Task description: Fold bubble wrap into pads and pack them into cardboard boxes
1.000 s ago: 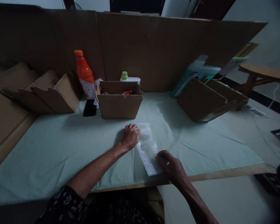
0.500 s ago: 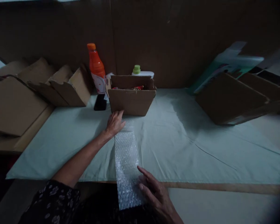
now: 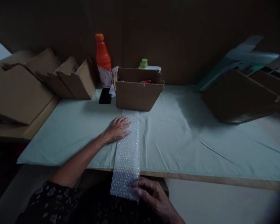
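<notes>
I am seeing a long strip of bubble wrap [image 3: 128,152] lying lengthwise on a cloth-covered counter [image 3: 163,140], its far end reaching the base of an open cardboard box [image 3: 135,96] and its near end hanging past the front edge. The left hand [image 3: 118,129] is resting palm down on the strip's left side, fingers extended and slightly spread, gripping nothing. The right hand [image 3: 154,194] is curving in at the near right corner, thumb and fingers partly open; I cannot tell whether they are pinching the wrap. Behind, a bottle of orange liquid [image 3: 103,59] is standing beyond a black phone [image 3: 105,96].
</notes>
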Demonstrator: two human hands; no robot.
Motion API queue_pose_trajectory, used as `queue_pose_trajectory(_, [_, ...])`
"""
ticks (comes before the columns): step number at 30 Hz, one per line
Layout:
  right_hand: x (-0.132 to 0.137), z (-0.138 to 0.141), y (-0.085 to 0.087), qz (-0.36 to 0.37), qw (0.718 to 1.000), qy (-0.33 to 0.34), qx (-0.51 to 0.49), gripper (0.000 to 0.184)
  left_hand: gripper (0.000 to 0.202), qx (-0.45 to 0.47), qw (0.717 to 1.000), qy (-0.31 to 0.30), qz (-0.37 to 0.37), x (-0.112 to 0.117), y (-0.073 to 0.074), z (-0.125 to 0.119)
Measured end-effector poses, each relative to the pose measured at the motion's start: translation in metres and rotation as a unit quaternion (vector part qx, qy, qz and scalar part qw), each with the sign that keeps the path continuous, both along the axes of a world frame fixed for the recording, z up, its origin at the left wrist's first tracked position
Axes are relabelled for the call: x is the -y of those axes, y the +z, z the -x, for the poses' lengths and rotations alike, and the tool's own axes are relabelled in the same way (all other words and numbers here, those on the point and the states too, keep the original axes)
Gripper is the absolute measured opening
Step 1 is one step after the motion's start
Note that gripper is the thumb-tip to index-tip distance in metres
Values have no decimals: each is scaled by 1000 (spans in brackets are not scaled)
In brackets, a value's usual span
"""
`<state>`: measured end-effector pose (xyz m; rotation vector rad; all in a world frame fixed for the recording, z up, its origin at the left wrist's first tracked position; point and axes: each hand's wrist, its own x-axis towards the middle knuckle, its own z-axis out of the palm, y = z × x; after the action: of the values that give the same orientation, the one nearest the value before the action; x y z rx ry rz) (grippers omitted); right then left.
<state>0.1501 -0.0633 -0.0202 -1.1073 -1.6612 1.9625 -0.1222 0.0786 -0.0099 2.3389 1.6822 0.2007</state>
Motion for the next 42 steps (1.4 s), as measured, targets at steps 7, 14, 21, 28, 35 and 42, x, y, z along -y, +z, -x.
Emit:
queue_pose_trajectory(7, [17,11,9,195,952,-132,-198,39,53,274,958,-37,70,79,42,34])
queue_pose_trajectory(14, [-8,28,14,190,924,-142,-299,53,66,408,900,106,113,161,31,10])
queue_pose_trajectory(21, [-19,17,13,-154,976,-148,-52,64,61,268,939,218,2,123,-5,-20])
queue_pose_trajectory(28, [-39,32,1,-557,817,-6,148,41,61,221,955,192,-50,123,-9,-13])
queue_pose_trajectory(35, [-55,46,0,-578,803,23,141,28,52,205,966,61,-144,151,2,-11])
queue_pose_trajectory(42, [-66,49,3,-508,849,-52,134,25,35,239,957,117,-118,134,-2,-14])
